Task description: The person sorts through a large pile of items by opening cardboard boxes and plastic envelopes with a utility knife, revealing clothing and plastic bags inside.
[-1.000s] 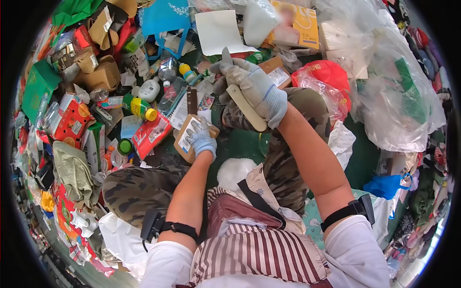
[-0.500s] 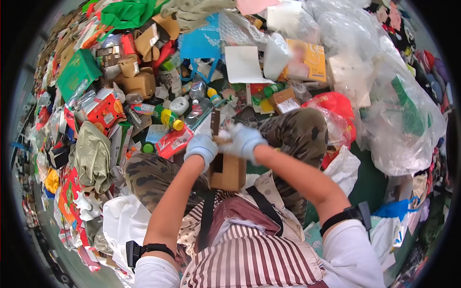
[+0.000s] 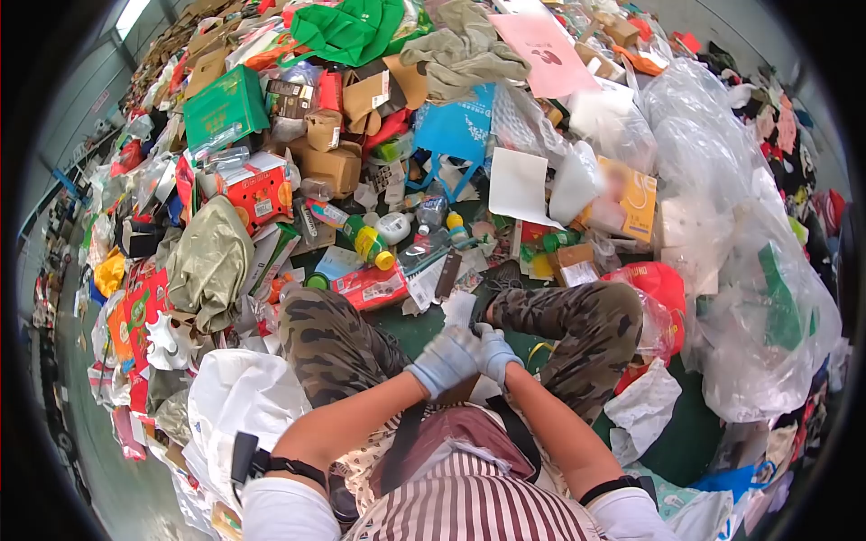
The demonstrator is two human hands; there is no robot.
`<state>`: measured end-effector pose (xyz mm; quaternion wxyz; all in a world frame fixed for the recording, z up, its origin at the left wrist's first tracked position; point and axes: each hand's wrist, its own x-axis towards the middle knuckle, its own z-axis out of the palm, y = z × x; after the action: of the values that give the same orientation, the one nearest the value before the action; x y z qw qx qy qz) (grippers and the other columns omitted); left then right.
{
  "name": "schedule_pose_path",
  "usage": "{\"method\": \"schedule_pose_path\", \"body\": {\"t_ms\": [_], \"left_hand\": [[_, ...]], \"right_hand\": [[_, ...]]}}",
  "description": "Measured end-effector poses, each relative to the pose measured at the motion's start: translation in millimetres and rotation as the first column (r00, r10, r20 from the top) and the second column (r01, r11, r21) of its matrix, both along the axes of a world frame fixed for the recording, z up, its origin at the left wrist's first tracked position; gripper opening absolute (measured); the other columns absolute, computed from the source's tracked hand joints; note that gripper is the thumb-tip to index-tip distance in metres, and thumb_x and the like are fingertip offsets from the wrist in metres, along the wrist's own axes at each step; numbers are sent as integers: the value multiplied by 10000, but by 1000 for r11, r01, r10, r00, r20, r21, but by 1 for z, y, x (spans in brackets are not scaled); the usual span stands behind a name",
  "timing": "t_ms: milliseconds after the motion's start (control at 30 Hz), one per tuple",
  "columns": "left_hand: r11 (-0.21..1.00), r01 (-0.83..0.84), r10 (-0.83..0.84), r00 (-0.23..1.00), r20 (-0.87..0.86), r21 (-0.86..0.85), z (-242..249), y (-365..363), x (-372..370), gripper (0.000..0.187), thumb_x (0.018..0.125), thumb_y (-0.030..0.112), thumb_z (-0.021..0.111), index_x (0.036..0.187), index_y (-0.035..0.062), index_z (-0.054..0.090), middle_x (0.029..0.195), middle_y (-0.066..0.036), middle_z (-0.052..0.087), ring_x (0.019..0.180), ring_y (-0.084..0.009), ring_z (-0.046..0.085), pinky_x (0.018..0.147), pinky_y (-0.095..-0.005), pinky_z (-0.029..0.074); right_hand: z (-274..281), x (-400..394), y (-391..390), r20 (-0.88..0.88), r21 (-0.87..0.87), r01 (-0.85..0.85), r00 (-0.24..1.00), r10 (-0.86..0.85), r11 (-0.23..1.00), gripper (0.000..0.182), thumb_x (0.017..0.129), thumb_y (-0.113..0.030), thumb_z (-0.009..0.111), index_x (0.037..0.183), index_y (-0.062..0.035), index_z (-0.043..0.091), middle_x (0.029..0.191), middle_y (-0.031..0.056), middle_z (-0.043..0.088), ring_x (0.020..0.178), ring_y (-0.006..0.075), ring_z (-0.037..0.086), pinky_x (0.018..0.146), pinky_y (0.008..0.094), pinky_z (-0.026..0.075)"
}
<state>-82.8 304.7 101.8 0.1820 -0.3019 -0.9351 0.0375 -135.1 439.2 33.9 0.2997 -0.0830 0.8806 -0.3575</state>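
Both my hands wear light blue-grey gloves and meet low between my bent knees. My left hand is closed, with its fingers wrapped round. My right hand is closed beside it, the two touching. Just under them shows a brown cardboard box, mostly hidden by the gloves; the exact grip on it is covered. A pale grey-white piece sticks up beyond my hands. Past that lies a dark brown strip.
Mixed waste surrounds me. Ahead are a yellow-capped green bottle, a red packet and a blue bag. Clear plastic sheeting and a red bag stand at right; a white sack lies at left.
My hands have come together and lower, covering most of the cardboard box. The dark brown strip, formerly upright by my hands, now lies beyond them. The camera view has shifted upward.
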Motion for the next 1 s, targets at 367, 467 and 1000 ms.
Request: {"method": "schedule_pose_path", "body": {"t_ms": [367, 467, 1000], "left_hand": [[852, -281, 512, 265, 817, -442, -31, 18, 19, 315, 783, 200, 569, 1040, 26, 623, 1019, -137, 640, 858, -238, 639, 725, -346, 491], [64, -969, -251, 214, 944, 237, -72, 10, 35, 391, 739, 242, 659, 1053, 12, 619, 931, -78, 650, 826, -195, 600, 748, -290, 472], [51, -945, -175, 309, 935, 322, -11, 8, 53, 339, 713, 250, 749, 917, 4, 638, 810, -51, 645, 699, -102, 565, 639, -256, 457]], "right_hand": [[13, 12, -7, 129, 117, 134, 980, -149, 984, 861, 538, -409, 750, 1229, -8, 430, 1204, 242, 409, 1124, 365, 460, 938, 359, 404], [-18, 12, -4, 2, 91, 149, 989, -150, 985, 774, 582, -501, 744, 1127, -5, 505, 883, 159, 587, 867, 249, 588, 782, 305, 475], [119, -14, 33, -92, 228, -624, 750, 655, 747, 381, 916, -401, 426, 1062, -88, 588, 935, 168, 624, 871, 356, 585, 760, 388, 456]]}}
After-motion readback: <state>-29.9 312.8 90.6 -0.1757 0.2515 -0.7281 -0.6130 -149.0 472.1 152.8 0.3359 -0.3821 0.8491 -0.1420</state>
